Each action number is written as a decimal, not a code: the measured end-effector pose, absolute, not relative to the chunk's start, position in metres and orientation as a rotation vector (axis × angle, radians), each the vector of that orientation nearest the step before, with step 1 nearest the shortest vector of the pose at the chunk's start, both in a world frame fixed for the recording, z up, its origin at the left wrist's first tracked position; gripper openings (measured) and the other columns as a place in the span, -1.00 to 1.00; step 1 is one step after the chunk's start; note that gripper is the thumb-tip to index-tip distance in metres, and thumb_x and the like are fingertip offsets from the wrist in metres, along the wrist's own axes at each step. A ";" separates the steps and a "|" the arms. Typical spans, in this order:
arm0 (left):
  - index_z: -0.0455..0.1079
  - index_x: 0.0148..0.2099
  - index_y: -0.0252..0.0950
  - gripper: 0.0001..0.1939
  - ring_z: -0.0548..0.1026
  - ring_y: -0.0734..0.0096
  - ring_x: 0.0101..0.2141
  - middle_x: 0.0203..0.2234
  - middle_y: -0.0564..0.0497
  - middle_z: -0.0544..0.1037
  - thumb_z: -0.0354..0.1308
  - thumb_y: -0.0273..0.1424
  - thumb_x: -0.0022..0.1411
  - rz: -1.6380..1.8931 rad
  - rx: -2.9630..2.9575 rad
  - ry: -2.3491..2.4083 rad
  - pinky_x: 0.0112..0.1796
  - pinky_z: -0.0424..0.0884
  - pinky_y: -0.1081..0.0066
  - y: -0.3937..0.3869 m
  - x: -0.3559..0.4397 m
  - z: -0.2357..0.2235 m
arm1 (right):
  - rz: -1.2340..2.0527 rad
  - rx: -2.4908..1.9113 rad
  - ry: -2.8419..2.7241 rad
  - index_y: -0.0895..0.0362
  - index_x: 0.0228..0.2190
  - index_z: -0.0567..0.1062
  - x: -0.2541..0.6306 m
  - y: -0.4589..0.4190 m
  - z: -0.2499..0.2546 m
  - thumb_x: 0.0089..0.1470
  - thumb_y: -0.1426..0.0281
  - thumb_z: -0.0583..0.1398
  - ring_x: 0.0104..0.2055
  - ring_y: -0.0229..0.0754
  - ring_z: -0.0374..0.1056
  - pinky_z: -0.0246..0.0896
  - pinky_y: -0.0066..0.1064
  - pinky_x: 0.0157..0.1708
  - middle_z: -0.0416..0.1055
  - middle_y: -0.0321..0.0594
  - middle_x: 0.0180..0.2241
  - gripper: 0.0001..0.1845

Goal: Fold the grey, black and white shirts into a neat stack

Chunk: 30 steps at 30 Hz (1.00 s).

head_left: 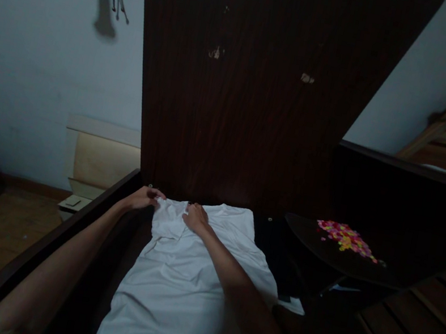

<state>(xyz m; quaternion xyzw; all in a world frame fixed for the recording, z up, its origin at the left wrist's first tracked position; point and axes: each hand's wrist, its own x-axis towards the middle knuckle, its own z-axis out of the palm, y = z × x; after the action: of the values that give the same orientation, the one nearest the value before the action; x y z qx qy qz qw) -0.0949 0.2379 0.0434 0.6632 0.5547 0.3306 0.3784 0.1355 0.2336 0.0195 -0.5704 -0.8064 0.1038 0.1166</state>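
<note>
A white garment point(180, 286) lies spread lengthwise on a dark wooden surface, its far end reaching a tall dark wood panel point(255, 80). My left hand point(145, 197) grips the garment's far left corner with curled fingers. My right hand point(196, 217) is closed on the fabric near the collar, a little to the right. Both forearms stretch forward over the cloth. The room is dim.
A dark round tray point(333, 252) holding a pile of small pink and yellow bits point(346, 239) sits to the right. A dark cloth point(273, 245) lies beside the garment. A light wooden headboard point(99, 159) stands at left; wooden slats point(429, 318) at right.
</note>
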 end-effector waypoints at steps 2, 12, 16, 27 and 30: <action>0.58 -0.30 -0.28 -0.63 0.53 0.17 -0.25 -0.37 0.01 0.61 0.15 -0.48 -0.28 0.841 1.709 1.400 -0.20 0.41 0.34 0.238 -0.095 0.043 | 0.291 -1.681 -2.365 0.17 -0.17 0.51 0.135 0.233 0.020 0.10 0.42 0.13 0.02 -0.03 0.36 0.25 -0.32 -0.11 0.44 0.02 -0.04 -0.74; 0.57 -0.35 -0.27 -0.65 0.54 0.20 -0.30 -0.43 0.04 0.60 0.15 -0.49 -0.30 0.887 1.698 1.382 -0.21 0.43 0.33 0.246 -0.098 0.038 | 0.375 -1.646 -2.309 0.10 -0.14 0.49 0.141 0.239 0.022 0.05 0.51 0.11 -0.04 -0.08 0.41 0.23 -0.38 -0.18 0.51 -0.10 -0.11 -0.67; 0.57 -0.35 -0.28 -0.68 0.53 0.21 -0.30 -0.44 0.03 0.60 0.20 -0.46 -0.28 0.888 1.668 1.411 -0.20 0.41 0.32 0.244 -0.097 0.041 | 0.405 -1.661 -2.276 0.08 -0.20 0.55 0.142 0.239 0.022 0.01 0.56 0.10 -0.04 -0.08 0.42 0.23 -0.39 -0.17 0.53 -0.11 -0.12 -0.66; 0.55 -0.37 -0.28 -0.71 0.52 0.20 -0.27 -0.44 0.05 0.59 0.23 -0.45 -0.29 0.946 1.610 1.494 -0.19 0.42 0.35 0.241 -0.099 0.043 | 0.843 -1.583 -1.795 0.13 -0.44 0.46 0.143 0.241 0.031 0.09 0.40 0.12 -0.15 -0.11 0.47 0.34 -0.37 -0.16 0.55 -0.17 -0.33 -0.86; 0.55 -0.36 -0.30 -0.70 0.52 0.22 -0.30 -0.46 0.04 0.58 0.28 -0.43 -0.30 1.036 1.496 1.476 -0.23 0.44 0.34 0.240 -0.098 0.039 | 0.956 -1.576 -1.733 0.13 -0.40 0.38 0.143 0.243 0.028 0.15 0.37 0.07 -0.38 -0.20 0.50 0.41 -0.42 -0.37 0.48 -0.28 -0.50 -0.87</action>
<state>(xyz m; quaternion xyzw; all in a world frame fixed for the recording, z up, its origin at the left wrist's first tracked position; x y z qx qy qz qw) -0.0981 0.2395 0.0392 0.5882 0.5805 0.4074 0.3887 0.1427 0.2427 0.0282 -0.5939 -0.6532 0.3603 0.3013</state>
